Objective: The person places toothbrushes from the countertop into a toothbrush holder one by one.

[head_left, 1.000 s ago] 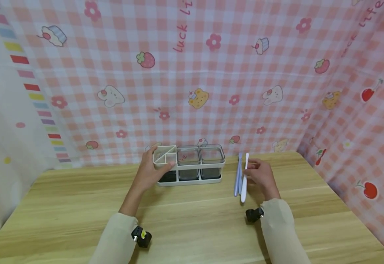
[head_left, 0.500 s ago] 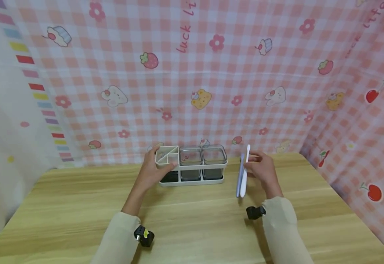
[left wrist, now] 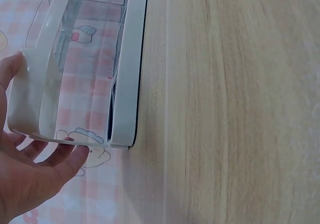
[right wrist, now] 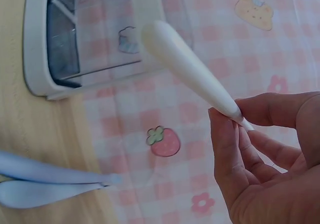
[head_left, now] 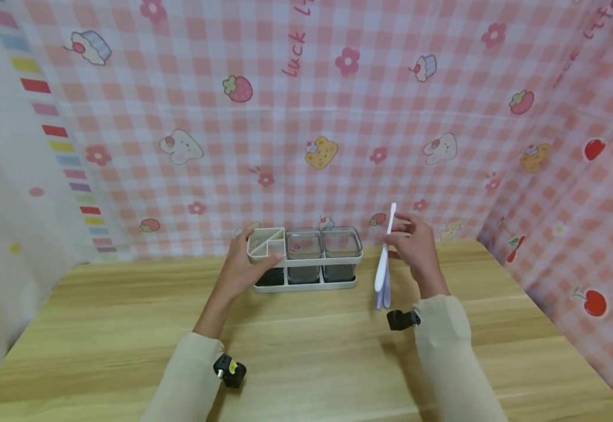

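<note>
My left hand [head_left: 238, 266] grips the left end of a white toothbrush holder [head_left: 314, 262], thumb at the front and fingers around the end. In the left wrist view, fingertips lie along the end wall of the holder [left wrist: 127, 83]. A divided insert [head_left: 276, 252] sits in its left slot, and two clear cups [head_left: 305, 246] fill the others. My right hand [head_left: 417, 252] pinches a white toothbrush [head_left: 382, 266] near its neck, head up and handle slanting down. Two bluish-purple toothbrushes [right wrist: 45, 169] lie side by side on the table below it.
The wooden table [head_left: 306, 351] runs up to a pink checked cloth [head_left: 264, 135] hanging close behind the holder. Another stretch of cloth [head_left: 575, 193] stands along the right side.
The white toothbrush has risen off the table with my right hand, its head tipping up, away from the two purple ones. My left hand has stayed on the holder.
</note>
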The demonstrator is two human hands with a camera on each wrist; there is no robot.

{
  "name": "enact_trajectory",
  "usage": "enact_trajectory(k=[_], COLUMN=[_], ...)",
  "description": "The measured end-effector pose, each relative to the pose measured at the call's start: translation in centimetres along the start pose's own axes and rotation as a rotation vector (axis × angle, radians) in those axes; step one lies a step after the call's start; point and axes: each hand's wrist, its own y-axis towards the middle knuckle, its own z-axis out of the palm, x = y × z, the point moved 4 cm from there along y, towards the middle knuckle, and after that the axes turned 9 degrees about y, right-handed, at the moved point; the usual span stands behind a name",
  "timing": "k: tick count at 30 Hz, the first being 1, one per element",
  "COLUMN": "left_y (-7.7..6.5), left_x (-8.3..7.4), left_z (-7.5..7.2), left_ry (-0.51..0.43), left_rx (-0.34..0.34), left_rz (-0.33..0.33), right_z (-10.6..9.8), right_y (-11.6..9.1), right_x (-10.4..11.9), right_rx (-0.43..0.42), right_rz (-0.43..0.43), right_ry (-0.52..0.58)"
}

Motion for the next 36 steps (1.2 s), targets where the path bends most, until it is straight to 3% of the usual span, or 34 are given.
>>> enact_trajectory(k=[17,25,36], left_y=[0.2,0.1,0.0], left_x=[0.4,0.4,0.1], left_z=[-0.4,-0.7,-0.3], left_ry=[0.007,-0.007,0.006], left_rx=[0.007,0.001,0.021], left_rz=[-0.002,0.014,-0.002], right_z=[2.0,3.7,5.1], right_y=[0.1,0.0,-0.1], right_x=[3.4,4.8,6.1], right_rx=[0.052,-0.027,-0.052], right_rz=[-0.082,-0.148,-0.213], right_ry=[0.087,0.157,0.326])
